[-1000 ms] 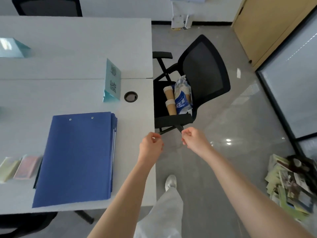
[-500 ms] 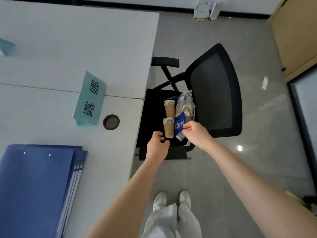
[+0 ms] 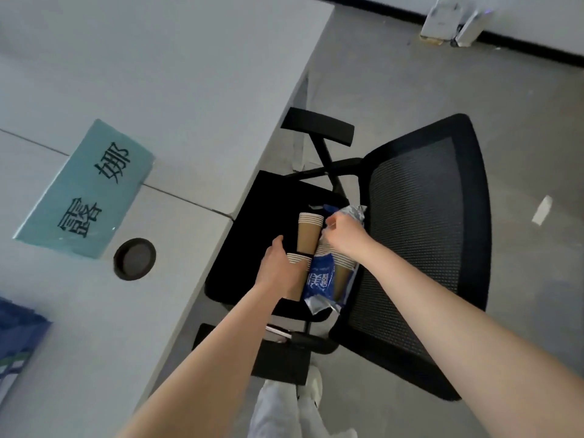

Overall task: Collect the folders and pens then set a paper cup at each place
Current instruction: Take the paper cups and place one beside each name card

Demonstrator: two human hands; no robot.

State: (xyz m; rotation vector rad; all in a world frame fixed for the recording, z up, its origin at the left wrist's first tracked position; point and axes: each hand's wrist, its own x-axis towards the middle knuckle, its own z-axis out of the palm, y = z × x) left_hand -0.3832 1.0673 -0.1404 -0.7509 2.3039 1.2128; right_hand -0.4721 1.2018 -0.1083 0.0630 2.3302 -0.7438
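Cups: two loose nested stacks [image 3: 309,235] lay on chair seat [image 3: 252,222], at 3 o'clock of desk [image 3: 177,90]; one wrapped sleeve [image 3: 328,273] beside. Left hand [image 3: 281,267] closed round nearer stack; right hand [image 3: 343,233] pinched wrapper. Advisable: grip below rims, lift whole stack. One name card [image 3: 85,188].

- An office or meeting room; long white table [image 3: 177,74] with a round cable port [image 3: 135,259]
- Teal name placard [image 3: 85,188] standing on it; blue folders [image 3: 15,339] at its edge
- Black mesh swivel chair [image 3: 426,248]; grey hard floor [image 3: 521,99]
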